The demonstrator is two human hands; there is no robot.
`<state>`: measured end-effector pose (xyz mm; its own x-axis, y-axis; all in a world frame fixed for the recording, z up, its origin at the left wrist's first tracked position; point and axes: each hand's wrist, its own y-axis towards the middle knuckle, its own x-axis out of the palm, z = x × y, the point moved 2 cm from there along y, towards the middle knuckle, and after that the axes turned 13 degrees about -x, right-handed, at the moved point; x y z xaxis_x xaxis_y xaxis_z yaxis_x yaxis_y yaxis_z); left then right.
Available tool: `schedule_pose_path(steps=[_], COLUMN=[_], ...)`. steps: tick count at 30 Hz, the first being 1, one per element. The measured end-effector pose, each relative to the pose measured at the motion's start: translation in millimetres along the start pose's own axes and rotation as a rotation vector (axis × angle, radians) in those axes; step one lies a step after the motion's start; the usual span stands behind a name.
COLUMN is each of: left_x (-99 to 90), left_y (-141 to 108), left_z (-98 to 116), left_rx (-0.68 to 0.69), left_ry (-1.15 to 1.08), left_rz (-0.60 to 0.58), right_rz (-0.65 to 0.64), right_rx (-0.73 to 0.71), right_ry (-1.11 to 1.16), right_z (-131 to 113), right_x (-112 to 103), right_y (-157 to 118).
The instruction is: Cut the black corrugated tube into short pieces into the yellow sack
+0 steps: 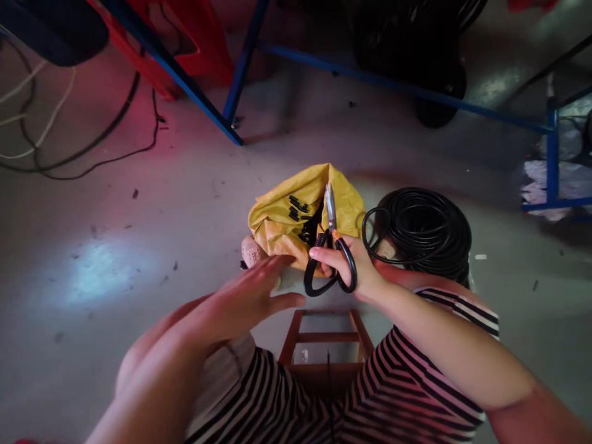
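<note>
My right hand (356,262) grips a pair of scissors (330,213) with black loop handles, its blades pointing away from me. The scissors are over a yellow bag (300,182) that lies spread on the floor. Short black cut pieces (295,213) rest on the bag, and more dark pieces (308,231) sit in its fold, partly hidden by the scissors. My left hand (250,290), fingers stretched out and slightly blurred, is by the bag's near edge and holds nothing that I can see. Right of the bag lies a coil of black cable (428,231).
Blue metal frame bars (398,86) cross the floor ahead. A red plastic stool (198,43) stands at the upper left, with loose cables (106,139) nearby. Between my striped-clad legs is a wooden stool or frame (328,337). Crumpled plastic (546,185) lies at the right.
</note>
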<state>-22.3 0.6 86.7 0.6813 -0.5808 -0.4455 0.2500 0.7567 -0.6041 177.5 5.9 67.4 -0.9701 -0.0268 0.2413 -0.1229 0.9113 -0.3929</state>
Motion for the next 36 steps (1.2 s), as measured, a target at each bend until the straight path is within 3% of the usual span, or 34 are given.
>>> schedule_pose_path(steps=[2,7,12,19,25,30,36], left_x=[16.2,34.3,24.9,21.8,-4.3,-21.7,-14.6], left_y=[10,24,19,16,26,30,37], left_z=[11,17,14,19,29,30,12], left_rx=[0.062,-0.011,-0.026,0.045,0.012,0.021,0.056], left_ry=[-0.125,-0.369,-0.401,-0.326,-0.285,-0.512,-0.468], left_rz=[-0.182,-0.038,0.142,0.076,0.180,0.272,0.213], right_rz=[0.023,0.032,0.097,0.037,0.084,-0.018,-0.224], right_rx=[-0.014,-0.027,-0.083,-0.076,-0.169,-0.165,-0.033], right_ry=[0.006,0.005,0.018,-0.049,-0.102,-0.292,-0.316], right_z=[2,7,-2,-9,-20,-24,15], right_x=[1,-2,-14,-19,-28,-37,-31], right_y=[2,10,17,22,24,16,-3])
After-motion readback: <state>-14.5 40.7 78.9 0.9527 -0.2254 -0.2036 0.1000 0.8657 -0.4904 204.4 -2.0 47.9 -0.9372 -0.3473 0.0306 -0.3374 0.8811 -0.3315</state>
